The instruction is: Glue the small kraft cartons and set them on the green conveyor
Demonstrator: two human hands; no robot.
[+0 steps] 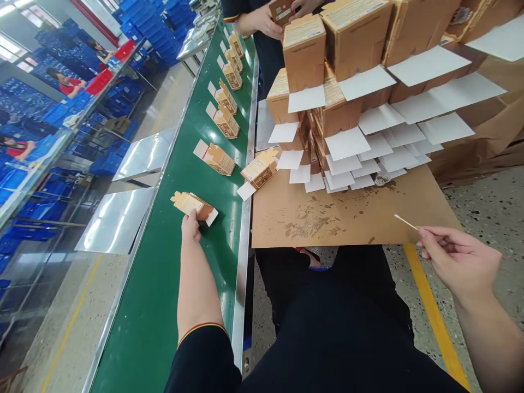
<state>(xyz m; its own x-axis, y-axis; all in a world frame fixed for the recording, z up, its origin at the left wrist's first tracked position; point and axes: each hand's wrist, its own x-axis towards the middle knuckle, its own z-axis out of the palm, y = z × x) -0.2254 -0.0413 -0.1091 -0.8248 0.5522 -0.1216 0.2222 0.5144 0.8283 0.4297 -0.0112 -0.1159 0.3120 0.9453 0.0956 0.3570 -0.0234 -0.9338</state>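
Observation:
My left hand (191, 226) grips a small brown carton (196, 205) at the green conveyor belt (164, 278); its flaps stick out at both ends. Between the fingertips of my right hand (454, 256) is a cotton swab (405, 221), its white tip pointing left. That hand hangs in the air just off the right edge of the brown cardboard sheet (278, 218). Another carton (261, 168) with a white flap lies across the belt's metal edge. Stacked cartons (356, 43) with white flaps hanging out fill the far part of the sheet.
Several open cartons (221, 158) stand in a row along the belt. A co-worker's hands (266, 22) hold a brown carton at the far end. A small round dish (381, 179) sits by the stack, near dark wet spots. Blue crates (151, 27) are piled behind.

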